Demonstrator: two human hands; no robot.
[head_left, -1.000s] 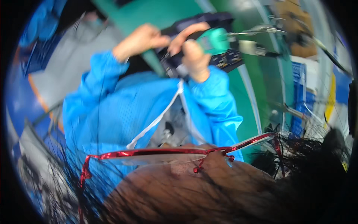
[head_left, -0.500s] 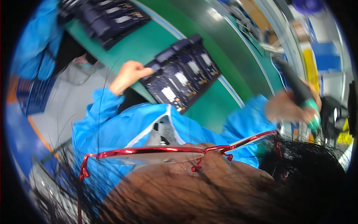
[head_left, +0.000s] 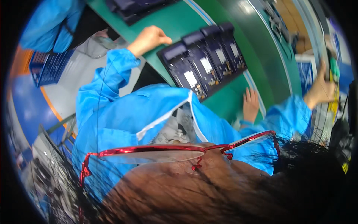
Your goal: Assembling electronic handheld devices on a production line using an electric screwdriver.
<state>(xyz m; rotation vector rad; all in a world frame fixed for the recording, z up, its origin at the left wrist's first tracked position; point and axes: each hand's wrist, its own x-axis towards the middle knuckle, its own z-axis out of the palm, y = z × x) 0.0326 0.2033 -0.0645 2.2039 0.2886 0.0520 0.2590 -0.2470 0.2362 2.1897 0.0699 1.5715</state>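
Before me a dark fixture tray (head_left: 205,61) lies slanted on the green bench, with several slots holding circuit boards with white rectangles. My left hand (head_left: 149,40) is just beyond the tray's left corner, thumb and fingers drawn together; whether anything small is in them is hidden. My right hand (head_left: 321,89) reaches far to the right with fingers apart, beside a green-ended tool (head_left: 334,68) that is partly hidden. The hand appears to hold nothing.
Another person's hand (head_left: 250,105) rests on the bench right of the tray. A second dark tray (head_left: 134,9) is at the far left. A blue-clad person (head_left: 52,24) and a blue crate (head_left: 48,67) are at the left. Cables (head_left: 278,28) lie at the back right.
My right hand has moved farther right and let go of the dark tool with the green end. My left hand has come off the tray's corner. Another hand has appeared on the bench.
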